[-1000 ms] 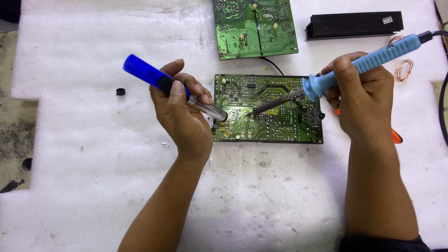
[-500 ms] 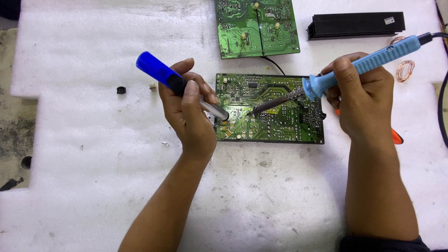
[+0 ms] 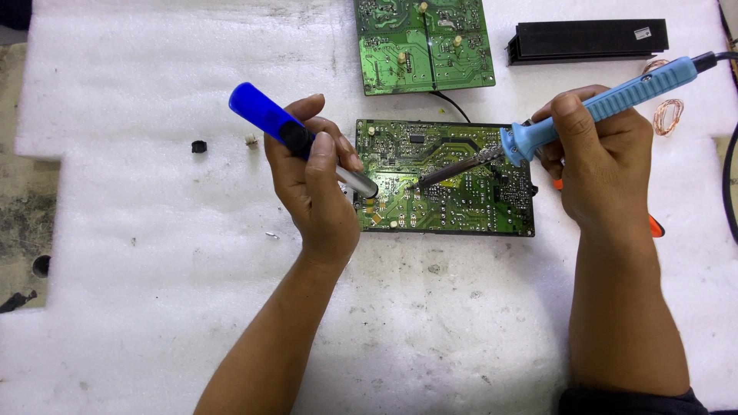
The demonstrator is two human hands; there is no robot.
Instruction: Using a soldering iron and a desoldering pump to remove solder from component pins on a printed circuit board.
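L hand (image 3: 315, 188) clenched round a pump (image 3: 296, 137) w/ blue cap end up-left, silver nozzle end down-right; nozzle tip sits at left edge of the board (image 3: 461, 204), touching or just above, can't tell which. Thumb lies along the black mid-section of the pump.

R hand (image 3: 603, 165) grip closed on the iron (image 3: 607, 100), light-blue handle slanting up-right, metal shaft pointing down-left. Iron tip meets the board's solder side near its left-centre, just beside the pump nozzle. Black cord (image 3: 726, 184) leaves the handle end at right edge of view & runs down.

Board is green, lies flat on white foam (image 3: 154, 230) covering the table, roughly centre of view, between both hands. Few round yellowish parts at its left edge.

2nd board (image 3: 423, 42), also green, lies above it at top edge, apart from the 1st; thin black wire runs from it toward the lower board.

Black bar (image 3: 588, 38), long & ribbed, top right, well apart from the boards. Copper coil (image 3: 667, 115) just right of the R hand, partly hidden by the iron. Orange tool (image 3: 653, 225) pokes out from under R wrist, mostly hidden.

Small black cap (image 3: 199, 146) & tiny white bit (image 3: 250, 141) on foam left of the L hand, near each other. Foam is smudged w/ dark specks; bare grey surface shows at far left.
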